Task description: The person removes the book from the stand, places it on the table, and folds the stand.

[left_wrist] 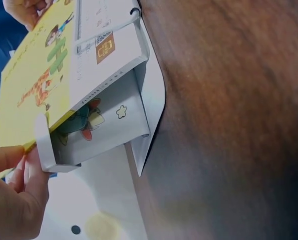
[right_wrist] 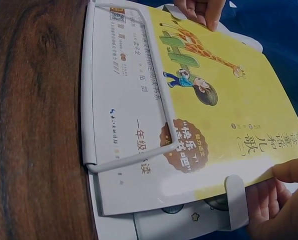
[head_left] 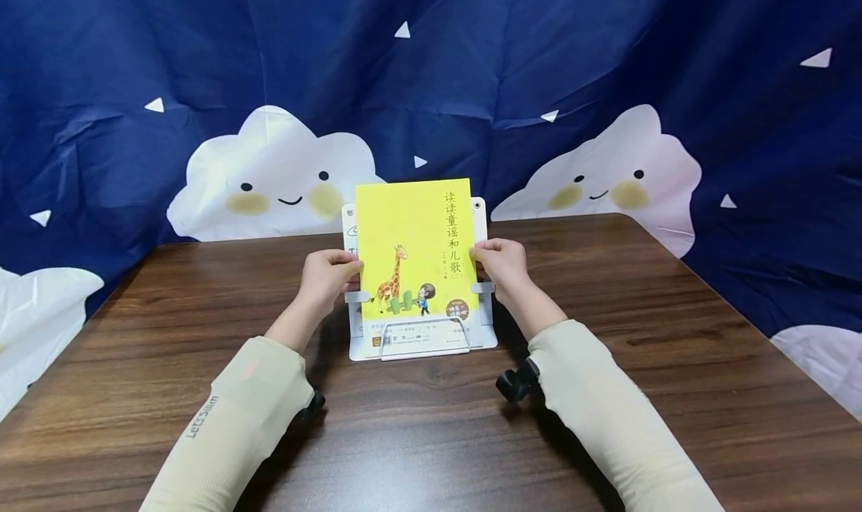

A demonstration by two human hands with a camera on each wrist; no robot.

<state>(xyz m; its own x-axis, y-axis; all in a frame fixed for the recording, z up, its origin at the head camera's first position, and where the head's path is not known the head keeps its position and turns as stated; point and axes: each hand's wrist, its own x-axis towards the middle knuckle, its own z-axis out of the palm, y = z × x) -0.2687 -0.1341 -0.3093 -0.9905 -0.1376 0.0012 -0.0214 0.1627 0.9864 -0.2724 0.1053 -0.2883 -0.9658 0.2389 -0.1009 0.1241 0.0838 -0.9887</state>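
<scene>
A yellow and white book (head_left: 416,235) with a giraffe and a child on its cover stands in a white book stand (head_left: 480,227) on the table. My left hand (head_left: 326,278) pinches the book's left edge between thumb and fingers, just above a side clip (left_wrist: 45,145). On the opposite edge, my right hand (head_left: 503,265) pinches the book the same way, beside the other clip (right_wrist: 236,202). A white wire bar (right_wrist: 161,95) crosses the lower front of the cover. Between the book and the stand's printed back panel (left_wrist: 106,125) a gap shows in the left wrist view.
The dark wooden table (head_left: 431,437) spreads around the stand. Behind it hangs a blue cloth (head_left: 444,70) with smiling clouds and white triangles. Both sleeves are pale, and a black wrist device (head_left: 517,381) sits under the right forearm.
</scene>
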